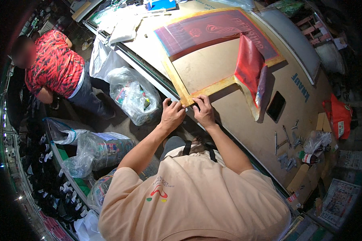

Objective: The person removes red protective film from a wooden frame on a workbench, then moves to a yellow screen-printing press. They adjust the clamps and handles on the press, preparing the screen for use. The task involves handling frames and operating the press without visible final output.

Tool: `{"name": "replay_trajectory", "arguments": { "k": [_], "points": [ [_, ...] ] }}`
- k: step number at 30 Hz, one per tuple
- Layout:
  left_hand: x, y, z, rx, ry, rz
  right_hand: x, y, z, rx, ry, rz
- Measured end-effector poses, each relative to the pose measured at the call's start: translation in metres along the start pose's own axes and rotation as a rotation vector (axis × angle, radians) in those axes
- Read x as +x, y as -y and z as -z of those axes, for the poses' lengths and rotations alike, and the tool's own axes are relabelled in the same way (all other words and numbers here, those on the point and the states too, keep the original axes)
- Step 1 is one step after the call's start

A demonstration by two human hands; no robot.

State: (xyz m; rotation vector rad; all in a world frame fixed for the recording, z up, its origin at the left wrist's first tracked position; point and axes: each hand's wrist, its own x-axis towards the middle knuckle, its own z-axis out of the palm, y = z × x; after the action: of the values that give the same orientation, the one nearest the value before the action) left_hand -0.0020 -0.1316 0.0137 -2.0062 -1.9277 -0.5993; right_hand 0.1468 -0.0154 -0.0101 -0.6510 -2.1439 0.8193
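Glossy flap [248, 60], smooth matt tabletop [245, 126]

In front of you, the bench [245, 126] has a tan top, set at a slant across your view. A yellow-edged frame [215, 86] spans it, its near corner at the side closest to you. To your right lie a dark phone [276, 106], loose metal hardware [286, 161] and a bottle [309, 157]; a pale panel [289, 40] lies beyond the phone.
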Motion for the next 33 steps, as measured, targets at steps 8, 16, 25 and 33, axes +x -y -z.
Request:
{"name": "replay_trajectory", "arguments": {
  "k": [8,16,25,33],
  "points": [
    [0.029,-0.012,0.023,0.265,0.402,-0.191,-0.001,0.001,-0.003,0.009,0.032,-0.018],
    [0.03,-0.009,0.006,0.349,0.411,-0.252,0.0,0.002,0.0,-0.012,0.018,-0.007],
    [0.078,0.057,0.015,0.151,0.223,-0.227,0.0,-0.002,-0.004,-0.059,-0.009,0.007],
    [0.013,0.064,-0.003,-0.588,0.032,0.365,0.001,0.009,0.0,-0.077,-0.001,0.045]
  ]
}}
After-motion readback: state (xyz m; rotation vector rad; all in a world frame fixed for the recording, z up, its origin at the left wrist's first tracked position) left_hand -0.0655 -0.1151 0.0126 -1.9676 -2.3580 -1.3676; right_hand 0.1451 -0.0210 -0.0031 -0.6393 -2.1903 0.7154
